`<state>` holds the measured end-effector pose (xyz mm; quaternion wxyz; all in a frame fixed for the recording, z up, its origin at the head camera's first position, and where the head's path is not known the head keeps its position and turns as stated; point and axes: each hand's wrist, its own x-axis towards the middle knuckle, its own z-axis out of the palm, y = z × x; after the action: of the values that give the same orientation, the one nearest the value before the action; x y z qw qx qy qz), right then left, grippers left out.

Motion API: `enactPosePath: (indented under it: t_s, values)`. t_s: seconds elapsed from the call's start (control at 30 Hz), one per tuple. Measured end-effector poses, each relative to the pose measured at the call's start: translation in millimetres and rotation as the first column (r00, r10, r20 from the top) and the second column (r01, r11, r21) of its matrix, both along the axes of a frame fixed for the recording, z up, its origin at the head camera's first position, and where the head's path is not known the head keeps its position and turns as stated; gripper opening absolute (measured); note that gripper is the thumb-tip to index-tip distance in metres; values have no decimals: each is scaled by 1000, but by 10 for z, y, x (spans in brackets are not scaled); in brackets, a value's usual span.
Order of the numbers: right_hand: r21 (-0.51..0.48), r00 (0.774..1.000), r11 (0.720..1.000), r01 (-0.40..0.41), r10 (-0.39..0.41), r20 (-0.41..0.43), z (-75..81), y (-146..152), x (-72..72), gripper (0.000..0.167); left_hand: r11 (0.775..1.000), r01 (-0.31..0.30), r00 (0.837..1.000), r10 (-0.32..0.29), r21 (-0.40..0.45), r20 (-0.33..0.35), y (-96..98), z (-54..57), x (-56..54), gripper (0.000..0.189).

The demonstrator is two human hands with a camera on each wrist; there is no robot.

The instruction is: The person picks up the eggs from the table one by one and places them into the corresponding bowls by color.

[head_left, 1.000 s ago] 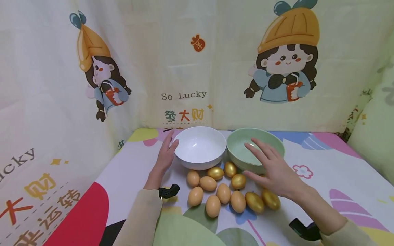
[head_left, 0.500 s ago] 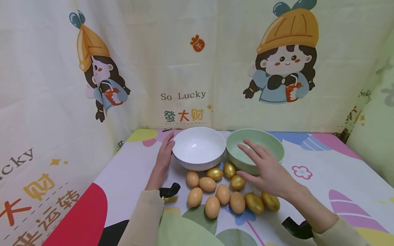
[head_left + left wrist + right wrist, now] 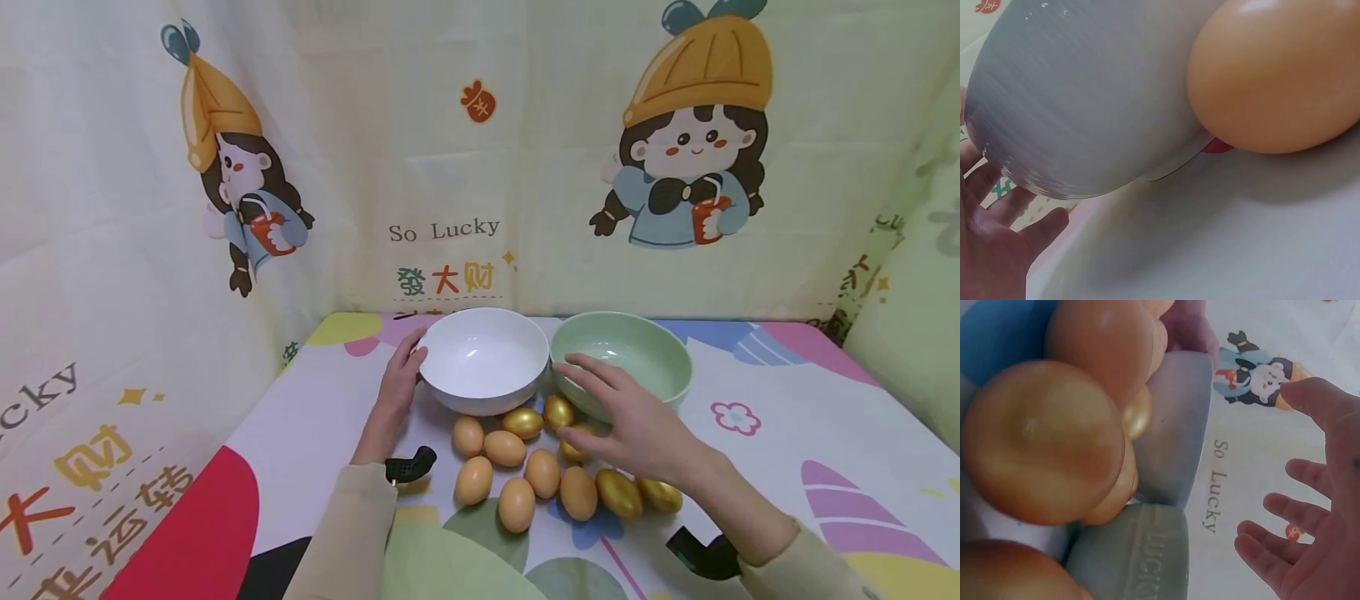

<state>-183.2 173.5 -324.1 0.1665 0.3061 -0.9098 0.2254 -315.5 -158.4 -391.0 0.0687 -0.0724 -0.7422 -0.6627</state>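
My left hand (image 3: 397,379) rests along the left side of a white bowl (image 3: 480,403). In the left wrist view its fingers (image 3: 1011,205) spread beside the bowl's outer wall, thumb apart. To the right, nearly touching that one, stands a pale green bowl (image 3: 651,354). My right hand (image 3: 637,425) hovers over the green bowl's near side and the golden eggs, partly hiding one golden egg (image 3: 572,450). Nothing is in its spread fingers, as the right wrist view confirms. Several brown eggs (image 3: 517,505) and several golden eggs (image 3: 619,493) lie before the bowls.
A colourful printed cloth (image 3: 750,492) covers the table. Behind it hangs a cream curtain (image 3: 555,208) with cartoon figures, and more curtain encloses both sides. The eggs lie close together between my forearms.
My right hand has moved left and slightly down, from over the green bowl toward the white bowl. My left hand has come closer to the white bowl's side. The eggs look unmoved.
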Motion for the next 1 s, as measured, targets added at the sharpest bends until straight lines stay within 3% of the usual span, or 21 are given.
enactPosePath:
  t_s: [0.43,0.73,1.0]
  values:
    - [39,982,993,-110,103,157,-53,-60,26,64,999,-7,1000,7,43,4,-5,-30,9,49]
    - [29,924,966,-258,238,299,-80,-56,21,53,999,-18,1000,16,51,21,-33,-45,17,48]
    - [22,855,937,-350,309,417,-72,0,21,41,998,-13,1000,11,62,19,-9,-31,-8,48]
